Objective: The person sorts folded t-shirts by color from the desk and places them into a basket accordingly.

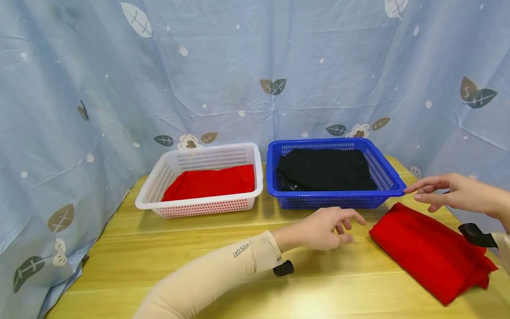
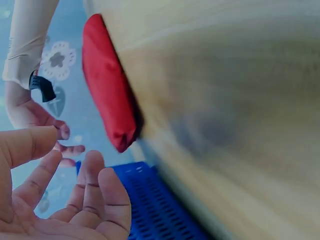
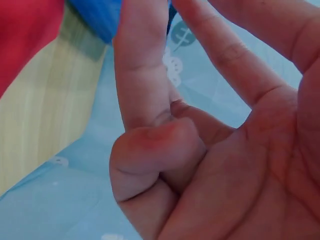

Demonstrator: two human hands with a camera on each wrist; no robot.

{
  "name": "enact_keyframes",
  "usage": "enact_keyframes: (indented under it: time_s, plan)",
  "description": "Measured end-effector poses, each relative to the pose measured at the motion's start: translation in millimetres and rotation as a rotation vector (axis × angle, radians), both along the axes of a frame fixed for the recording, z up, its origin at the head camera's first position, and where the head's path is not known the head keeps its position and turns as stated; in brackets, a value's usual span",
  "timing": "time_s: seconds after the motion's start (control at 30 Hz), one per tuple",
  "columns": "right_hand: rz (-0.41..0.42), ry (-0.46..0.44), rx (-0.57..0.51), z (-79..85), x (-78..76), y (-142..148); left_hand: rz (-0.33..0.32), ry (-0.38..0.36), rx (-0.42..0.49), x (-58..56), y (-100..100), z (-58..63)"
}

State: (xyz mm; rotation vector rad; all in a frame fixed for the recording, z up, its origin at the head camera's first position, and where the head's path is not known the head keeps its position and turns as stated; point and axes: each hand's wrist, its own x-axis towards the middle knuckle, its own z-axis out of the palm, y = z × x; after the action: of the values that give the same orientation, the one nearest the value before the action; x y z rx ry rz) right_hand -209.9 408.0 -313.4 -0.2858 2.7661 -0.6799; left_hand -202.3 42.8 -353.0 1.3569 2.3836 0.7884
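A folded red cloth (image 1: 430,252) lies on the table at the right, its near right corner a little loose. Left of it, my left hand (image 1: 324,228) hovers over the wood with relaxed fingers and holds nothing. My right hand (image 1: 450,192) is above the cloth's far side, its fingertips close to the right corner of the blue basket (image 1: 334,201); whether they touch it I cannot tell. Black folded cloth (image 1: 326,170) lies in that basket. In the left wrist view the red cloth (image 2: 107,82) appears beyond the left hand's loosely bent fingers.
A white basket (image 1: 199,206) stands left of the blue one, with red cloth (image 1: 211,182) inside. Behind both baskets hangs a light blue leaf-patterned curtain (image 1: 223,88). The wooden table (image 1: 159,252) extends in front of them.
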Motion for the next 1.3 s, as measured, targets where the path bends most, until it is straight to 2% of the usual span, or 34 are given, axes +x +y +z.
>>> enact_keyframes:
  time_s: [0.2,0.4,0.57,0.73,0.93,1.13,1.3]
  plan:
    - [-0.021,-0.123,-0.028,-12.4,7.9,15,-0.003,-0.023,-0.038,2.4,7,-15.9]
    - [-0.022,-0.24,-0.104,-38.2,15.6,26,-0.015,-0.008,-0.061,1.9,10,-29.0]
    - [0.032,-0.213,-0.169,-53.3,18.0,29,0.01,-0.014,-0.079,2.2,14,-36.2]
    - [0.047,-0.219,-0.185,-53.0,17.7,22,0.039,-0.027,-0.085,2.5,17,-40.4]
    - [0.129,-0.191,-0.201,-53.5,17.1,3,0.066,-0.061,-0.077,2.3,15,-41.5]
    - [0.212,-0.178,-0.255,-56.7,16.3,-19,0.065,-0.073,-0.068,2.2,12,-41.9]
    - [0.258,-0.191,-0.293,-57.2,16.4,-39,0.033,-0.051,-0.057,-0.2,7,-41.2]
